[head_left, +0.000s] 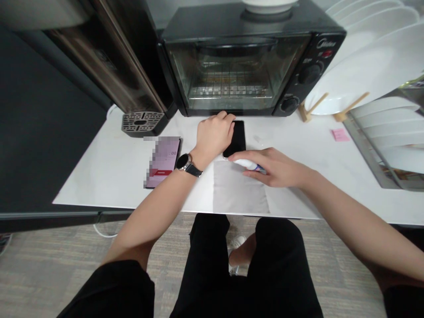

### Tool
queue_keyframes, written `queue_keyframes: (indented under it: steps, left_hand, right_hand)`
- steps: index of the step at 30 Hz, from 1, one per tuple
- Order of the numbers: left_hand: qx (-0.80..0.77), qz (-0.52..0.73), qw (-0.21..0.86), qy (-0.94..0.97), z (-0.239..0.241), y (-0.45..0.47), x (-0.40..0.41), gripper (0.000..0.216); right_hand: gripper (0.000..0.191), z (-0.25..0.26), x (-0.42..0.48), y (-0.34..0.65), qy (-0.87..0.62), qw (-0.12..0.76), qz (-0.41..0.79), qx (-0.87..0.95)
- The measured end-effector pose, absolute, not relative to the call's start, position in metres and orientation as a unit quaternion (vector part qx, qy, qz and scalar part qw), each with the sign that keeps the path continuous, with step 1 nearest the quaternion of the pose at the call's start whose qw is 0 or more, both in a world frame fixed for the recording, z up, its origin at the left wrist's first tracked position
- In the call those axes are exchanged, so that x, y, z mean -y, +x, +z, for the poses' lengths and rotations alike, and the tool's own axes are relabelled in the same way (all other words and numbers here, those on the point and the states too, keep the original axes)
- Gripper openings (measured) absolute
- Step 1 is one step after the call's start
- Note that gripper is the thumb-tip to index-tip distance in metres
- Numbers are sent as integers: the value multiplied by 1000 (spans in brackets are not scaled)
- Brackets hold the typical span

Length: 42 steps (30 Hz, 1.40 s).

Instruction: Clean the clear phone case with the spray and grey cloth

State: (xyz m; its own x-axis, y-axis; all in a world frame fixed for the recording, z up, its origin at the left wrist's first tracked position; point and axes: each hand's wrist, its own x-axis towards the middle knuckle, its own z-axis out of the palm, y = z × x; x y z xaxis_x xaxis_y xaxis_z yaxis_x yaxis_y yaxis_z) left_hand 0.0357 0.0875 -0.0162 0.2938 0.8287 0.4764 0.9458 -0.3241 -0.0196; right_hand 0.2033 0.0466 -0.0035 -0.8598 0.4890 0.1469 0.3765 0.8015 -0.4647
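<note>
A black-screened smartphone (237, 140) lies flat on the white counter, just before the oven. My left hand (213, 134), with a watch on its wrist, is closed against the phone's left side, fingers curled at its upper edge; its fingertips are partly hidden. Between the thumb and fingers of my right hand (273, 168) is a small white spray bottle (245, 163). The bottle is tilted, its white end toward the phone's lower edge. Under it a grey cloth (240, 190) is spread out flat. A small clear cap (259, 140) rests right of the phone.
Behind the phone stands a black toaster oven (232, 79) with a white dish (270, 5) on top. A second phone (162, 163) with a lit screen lies left, near a drink dispenser (142, 121). White plates (361, 75) and a pink sticky note (340, 135) are right.
</note>
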Motion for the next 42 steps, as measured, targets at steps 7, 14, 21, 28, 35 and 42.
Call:
queue_keyframes:
  steps: [7, 14, 21, 28, 35, 42]
  left_hand:
    - [558, -204, 152, -790, -18, 35, -89, 31]
    - [556, -203, 151, -792, -17, 35, -89, 30]
    - [557, -203, 135, -794, -16, 35, -88, 32]
    - [566, -185, 117, -795, -13, 37, -86, 32]
    - [566, -187, 112, -795, -14, 37, -86, 32]
    - [559, -192, 133, -795, -16, 36, -86, 31]
  right_hand:
    - [38, -5, -49, 207, -217, 113, 180, 953]
    - [36, -6, -48, 207, -213, 91, 178, 956]
    - [35, -5, -48, 207, -201, 100, 186, 956]
    - [28, -6, -48, 207, -211, 73, 158, 962]
    - [27, -6, -45, 207, -234, 50, 123, 963]
    - [34, -7, -46, 207, -239, 87, 110, 961]
